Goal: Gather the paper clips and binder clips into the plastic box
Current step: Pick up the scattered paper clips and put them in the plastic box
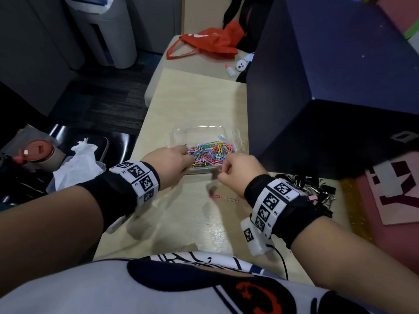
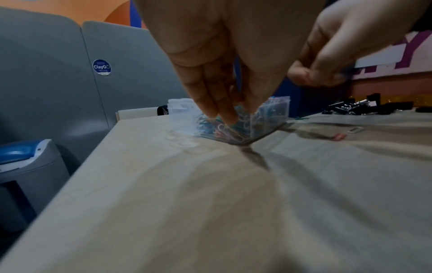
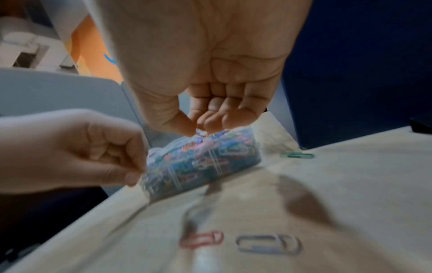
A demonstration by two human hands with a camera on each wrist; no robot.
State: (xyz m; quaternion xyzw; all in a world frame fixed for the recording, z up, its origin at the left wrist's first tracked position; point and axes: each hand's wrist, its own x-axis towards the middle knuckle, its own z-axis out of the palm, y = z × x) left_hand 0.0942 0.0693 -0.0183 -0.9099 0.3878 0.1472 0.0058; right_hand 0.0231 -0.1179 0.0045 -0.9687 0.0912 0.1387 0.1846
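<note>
A clear plastic box (image 1: pixel 181 134) stands mid-table, heaped with coloured paper clips (image 1: pixel 210 152). My left hand (image 1: pixel 187 152) is at its near left corner, thumb inside and fingers outside, pinching the wall (image 2: pixel 184 118). My right hand (image 3: pixel 197 127) hovers over the box's near right edge and pinches a small paper clip between thumb and curled fingers. A red clip (image 3: pixel 202 239) and a pale clip (image 3: pixel 268 243) lie loose in front of the box, and a green one (image 3: pixel 298 155) lies to its right. Black binder clips (image 1: pixel 315 189) are piled at the right.
A tall dark blue block (image 1: pixel 328 87) rises just right of the box. An orange bag (image 1: pixel 208 41) and a glue bottle (image 1: pixel 230 70) lie at the far end. Off the table's left edge are a red-lidded cup (image 1: pixel 38 152) and tissue (image 1: pixel 77 164).
</note>
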